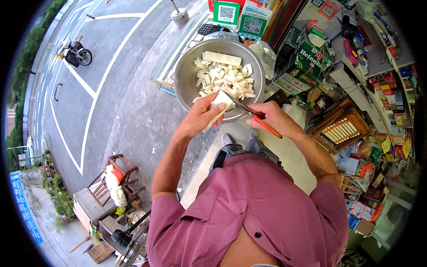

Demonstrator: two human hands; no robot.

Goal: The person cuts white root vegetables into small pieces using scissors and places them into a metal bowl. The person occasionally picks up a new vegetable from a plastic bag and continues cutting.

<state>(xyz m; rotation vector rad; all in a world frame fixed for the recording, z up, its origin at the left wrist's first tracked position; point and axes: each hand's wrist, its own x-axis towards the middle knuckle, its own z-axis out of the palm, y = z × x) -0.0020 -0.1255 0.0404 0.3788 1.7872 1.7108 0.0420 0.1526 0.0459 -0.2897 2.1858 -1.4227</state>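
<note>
Over the near rim of a large steel bowl (180,84), my left hand (199,118) holds a thick, pale white piece of peeled vegetable (222,101) whose exact kind I cannot tell. My right hand (273,116) grips a knife (266,126) with an orange-red handle. Its narrow dark blade lies against the white piece, pointing up and left. Inside the bowl are many small cut white chunks (224,78). One long uncut white block (221,58) rests across the far side of the heap.
Behind the bowl is a glass-sided counter with a green payment sign (226,15) and a dark keypad (209,29). At right stand a green carton (311,55) and crowded goods shelves. A wooden stool (118,178) sits lower left; a motorcycle (74,53) is on the paved lot.
</note>
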